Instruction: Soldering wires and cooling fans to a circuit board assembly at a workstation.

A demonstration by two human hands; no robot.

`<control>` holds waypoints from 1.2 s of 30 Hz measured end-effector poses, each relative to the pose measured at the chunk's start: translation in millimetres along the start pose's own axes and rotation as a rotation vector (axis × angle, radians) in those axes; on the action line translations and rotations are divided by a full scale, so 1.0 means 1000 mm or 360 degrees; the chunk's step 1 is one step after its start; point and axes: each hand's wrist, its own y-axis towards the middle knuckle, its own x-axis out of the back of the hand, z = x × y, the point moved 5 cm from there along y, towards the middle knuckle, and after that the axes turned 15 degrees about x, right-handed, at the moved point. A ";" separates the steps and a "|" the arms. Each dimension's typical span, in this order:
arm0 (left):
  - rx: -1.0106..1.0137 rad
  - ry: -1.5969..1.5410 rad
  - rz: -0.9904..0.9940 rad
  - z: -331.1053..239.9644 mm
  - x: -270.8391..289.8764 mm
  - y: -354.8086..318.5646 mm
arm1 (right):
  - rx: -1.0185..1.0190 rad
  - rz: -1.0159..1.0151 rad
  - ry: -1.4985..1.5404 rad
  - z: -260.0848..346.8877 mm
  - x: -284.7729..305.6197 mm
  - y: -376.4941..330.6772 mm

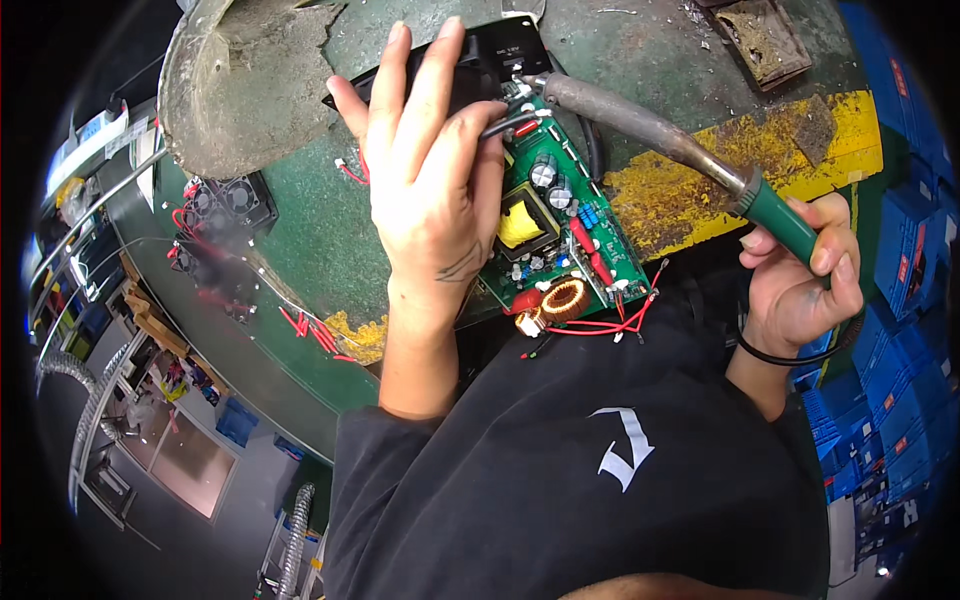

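A green circuit board (570, 200) lies at the table's near edge, with a yellow-wrapped transformer (520, 225), a copper coil (566, 298) and red wires (610, 328) at its near end. My left hand (430, 190) reaches over its far left side, thumb and index finger pinching a black wire (507, 124), the other fingers stretched over a black panel (515, 48). In my right hand (805, 285) is the green handle of a soldering iron (640, 125). Its tip meets the board's far end near the wire; whether they touch is too small to tell.
Small black fans (235, 205) with red leads (315, 332) lie on the left. A worn grey sheet (245, 95) is at the far left, a dirty metal tray (762, 45) at the far right. Blue bins (905, 245) stand beyond the table's right edge.
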 end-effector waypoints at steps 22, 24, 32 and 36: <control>-0.0011 -0.0098 -0.0081 0.000 0.000 0.000 | 0.0012 0.0070 -0.0033 0.000 -0.001 0.004; -0.0004 -0.0044 -0.0056 0.000 -0.002 0.000 | 0.0014 0.0079 -0.0046 0.001 -0.001 0.004; -0.0005 -0.0045 -0.0076 -0.002 -0.003 0.000 | 0.0026 0.0049 -0.0017 -0.001 0.000 0.004; 0.0018 -0.0006 -0.0079 -0.004 -0.003 0.001 | 0.0014 0.0028 0.0010 -0.002 0.000 0.004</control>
